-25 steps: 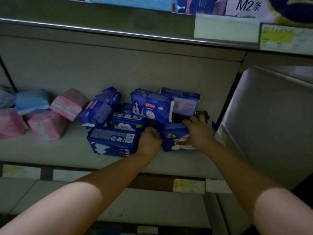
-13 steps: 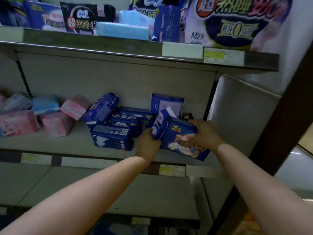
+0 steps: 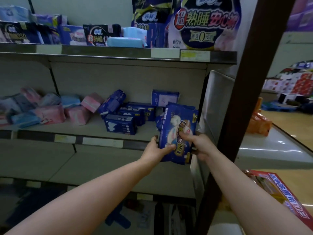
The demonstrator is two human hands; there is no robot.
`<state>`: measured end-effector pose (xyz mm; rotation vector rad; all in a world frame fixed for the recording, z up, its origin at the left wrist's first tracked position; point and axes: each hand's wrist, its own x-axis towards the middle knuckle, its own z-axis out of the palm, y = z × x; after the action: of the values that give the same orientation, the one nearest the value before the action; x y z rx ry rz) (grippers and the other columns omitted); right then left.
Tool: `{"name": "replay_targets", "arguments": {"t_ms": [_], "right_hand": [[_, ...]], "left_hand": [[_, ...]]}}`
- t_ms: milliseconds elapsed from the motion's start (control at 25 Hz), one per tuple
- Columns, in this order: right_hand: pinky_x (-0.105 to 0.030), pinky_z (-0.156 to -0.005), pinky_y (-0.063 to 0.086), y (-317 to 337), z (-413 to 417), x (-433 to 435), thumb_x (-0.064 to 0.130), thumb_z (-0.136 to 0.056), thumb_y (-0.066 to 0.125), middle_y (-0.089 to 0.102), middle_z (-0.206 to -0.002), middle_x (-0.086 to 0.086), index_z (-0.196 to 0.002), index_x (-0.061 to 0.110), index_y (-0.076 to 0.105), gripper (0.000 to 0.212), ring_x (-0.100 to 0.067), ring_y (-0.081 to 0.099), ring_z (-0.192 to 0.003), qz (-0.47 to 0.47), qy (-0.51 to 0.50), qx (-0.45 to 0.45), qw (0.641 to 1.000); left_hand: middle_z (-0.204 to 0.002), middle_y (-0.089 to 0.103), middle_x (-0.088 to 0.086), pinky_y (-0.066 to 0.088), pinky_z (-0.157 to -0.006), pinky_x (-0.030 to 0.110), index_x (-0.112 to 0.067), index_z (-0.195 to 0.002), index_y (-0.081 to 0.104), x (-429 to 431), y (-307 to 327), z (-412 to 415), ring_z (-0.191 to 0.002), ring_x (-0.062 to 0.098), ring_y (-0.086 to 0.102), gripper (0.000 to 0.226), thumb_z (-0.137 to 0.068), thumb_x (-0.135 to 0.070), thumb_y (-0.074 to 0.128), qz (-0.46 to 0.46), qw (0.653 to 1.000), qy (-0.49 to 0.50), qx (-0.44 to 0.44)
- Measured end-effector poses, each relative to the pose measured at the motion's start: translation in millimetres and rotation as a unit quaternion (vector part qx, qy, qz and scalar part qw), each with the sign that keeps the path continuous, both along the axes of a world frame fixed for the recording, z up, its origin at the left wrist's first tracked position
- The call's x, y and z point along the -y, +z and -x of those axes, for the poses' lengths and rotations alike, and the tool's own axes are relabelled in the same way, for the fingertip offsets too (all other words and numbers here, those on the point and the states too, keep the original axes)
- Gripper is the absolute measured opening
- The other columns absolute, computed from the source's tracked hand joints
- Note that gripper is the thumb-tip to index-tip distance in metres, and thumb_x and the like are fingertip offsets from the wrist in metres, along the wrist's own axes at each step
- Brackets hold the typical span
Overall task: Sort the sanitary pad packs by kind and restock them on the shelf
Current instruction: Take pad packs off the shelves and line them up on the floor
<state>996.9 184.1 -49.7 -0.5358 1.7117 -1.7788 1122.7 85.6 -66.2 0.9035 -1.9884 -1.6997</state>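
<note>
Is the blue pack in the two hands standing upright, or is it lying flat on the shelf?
Upright and off the shelf: the blue pack stands on end, left hand and right hand gripping its lower part.

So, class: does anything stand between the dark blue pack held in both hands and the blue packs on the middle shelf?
Nothing visible does. The dark blue pack is held upright in front of the blue packs.

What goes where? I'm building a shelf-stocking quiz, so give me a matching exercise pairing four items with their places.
Items:
1. dark blue pack
2. pink packs
3. light blue pack
4. barcode pack

Places:
A. top shelf
B. middle shelf, left
C. held in both hands
D. middle shelf, front of the blue pile

Pairs: 1-C, 2-B, 3-A, 4-D
</note>
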Motion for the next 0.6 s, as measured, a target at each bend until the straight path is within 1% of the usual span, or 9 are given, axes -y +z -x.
{"name": "replay_targets", "arguments": {"t_ms": [80, 160, 240, 280, 320, 400, 480, 520, 600], "right_hand": [[-0.028, -0.059, 0.046, 6, -7, -12, 0.018, -0.076, 0.073, 0.069, -0.08, -0.002, -0.09, 0.014, 0.061, 0.018, -0.016, 0.065, -0.071, -0.003, 0.004, -0.013, 1.0], [-0.029, -0.06, 0.047, 11, -11, -24, 0.023, -0.076, 0.074, 0.07, -0.082, -0.002, -0.091, 0.013, 0.062, 0.022, -0.017, 0.066, -0.074, -0.007, 0.01, -0.031, 0.999], [-0.025, -0.055, 0.05, 16, -16, -34, 0.024, -0.077, 0.074, 0.071, -0.08, -0.001, -0.092, 0.013, 0.062, 0.022, -0.015, 0.068, -0.068, 0.0, 0.027, -0.044, 0.999], [-0.023, -0.052, 0.051, 19, -19, -39, 0.024, -0.078, 0.073, 0.071, -0.079, 0.0, -0.093, 0.014, 0.062, 0.022, -0.012, 0.069, -0.064, 0.006, 0.038, -0.052, 0.998], [-0.022, -0.052, 0.052, 21, -21, -43, 0.025, -0.079, 0.072, 0.071, -0.08, 0.0, -0.097, 0.014, 0.062, 0.024, -0.011, 0.069, -0.064, 0.009, 0.048, -0.064, 0.997], [-0.027, -0.064, 0.055, 25, -24, -48, 0.031, -0.081, 0.068, 0.071, -0.089, -0.002, -0.111, 0.013, 0.058, 0.036, -0.015, 0.069, -0.074, 0.012, 0.06, -0.096, 0.993], [-0.035, -0.076, 0.054, 27, -25, -53, 0.04, -0.083, 0.063, 0.07, -0.098, -0.004, -0.12, 0.014, 0.053, 0.046, -0.019, 0.068, -0.082, 0.021, 0.068, -0.107, 0.992], [-0.039, -0.081, 0.052, 28, -27, -56, 0.046, -0.082, 0.062, 0.069, -0.102, -0.005, -0.122, 0.017, 0.052, 0.05, -0.02, 0.068, -0.087, 0.019, 0.076, -0.11, 0.991], [-0.043, -0.088, 0.047, 25, -34, -61, 0.055, -0.073, 0.065, 0.067, -0.11, -0.003, -0.12, 0.023, 0.054, 0.059, -0.022, 0.064, -0.097, 0.0, 0.106, -0.12, 0.987]], "left_hand": [[-0.132, 0.051, 0.005, 0.053, -0.077, 0.026, -0.013, -0.143, 0.024, -8, 3, -9, -0.105, 0.015, 0.059, 0.09, -0.073, -0.039, 0.074, -0.034, 0.999, -0.011, -0.012], [-0.122, 0.058, 0.003, 0.053, -0.071, 0.023, -0.012, -0.135, 0.036, -15, 7, -16, -0.099, 0.013, 0.062, 0.081, -0.07, -0.043, 0.074, -0.05, 0.998, -0.035, -0.012], [-0.114, 0.061, 0.003, 0.055, -0.072, 0.027, -0.011, -0.126, 0.043, -24, 7, -22, -0.097, 0.015, 0.064, 0.069, -0.072, -0.042, 0.072, -0.061, 0.996, -0.054, -0.022], [-0.113, 0.063, 0.004, 0.056, -0.072, 0.028, -0.01, -0.124, 0.044, -29, 7, -24, -0.096, 0.016, 0.065, 0.065, -0.073, -0.039, 0.072, -0.076, 0.995, -0.055, -0.037], [-0.112, 0.064, 0.005, 0.057, -0.072, 0.03, -0.008, -0.123, 0.044, -33, 7, -26, -0.095, 0.017, 0.066, 0.061, -0.075, -0.036, 0.071, -0.097, 0.992, -0.05, -0.058], [-0.108, 0.065, 0.007, 0.057, -0.073, 0.031, -0.005, -0.119, 0.045, -43, 5, -29, -0.09, 0.018, 0.067, 0.052, -0.08, -0.028, 0.068, -0.144, 0.983, -0.025, -0.111], [-0.1, 0.067, 0.006, 0.058, -0.068, 0.028, -0.006, -0.114, 0.049, -54, 6, -33, -0.081, 0.015, 0.068, 0.037, -0.085, -0.025, 0.062, -0.202, 0.963, -0.001, -0.178], [-0.096, 0.069, 0.004, 0.057, -0.064, 0.025, -0.008, -0.111, 0.051, -59, 7, -35, -0.077, 0.012, 0.068, 0.031, -0.087, -0.026, 0.06, -0.228, 0.951, 0.007, -0.208], [-0.09, 0.07, -0.001, 0.054, -0.057, 0.02, -0.013, -0.11, 0.054, -68, 10, -38, -0.069, 0.007, 0.068, 0.026, -0.09, -0.03, 0.054, -0.257, 0.934, 0.014, -0.248]]}}
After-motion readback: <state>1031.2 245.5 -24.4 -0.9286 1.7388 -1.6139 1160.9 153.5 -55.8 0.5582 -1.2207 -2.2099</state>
